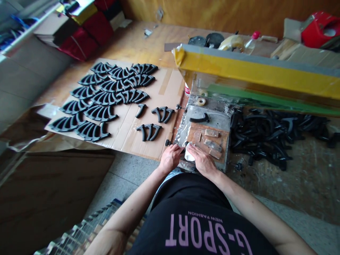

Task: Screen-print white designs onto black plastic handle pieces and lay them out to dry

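Observation:
At the near edge of the work board, my left hand (170, 157) is closed around one end of a black curved plastic part (183, 151), mostly hidden by the fingers. My right hand (203, 160) presses a folded white cloth (189, 153) against that part. Just beyond lies another black curved piece (199, 118) on the grey metal plate (209, 122). Worn wooden blocks (211, 133) rest on a brown pad beside my right hand. To the left, rows of similar black parts (97, 111) are laid out on a cardboard sheet (127, 141), with a few standing apart nearer my hands.
A heap of loose black parts (265, 131) lies on the right. Behind the board stretches a long yellow-taped barrier (252, 71), with black bowls (215, 39) and a pink-capped bottle (251, 43) past it. A tape roll (201, 101) sits on the plate; red bundles (77, 44) stand far left.

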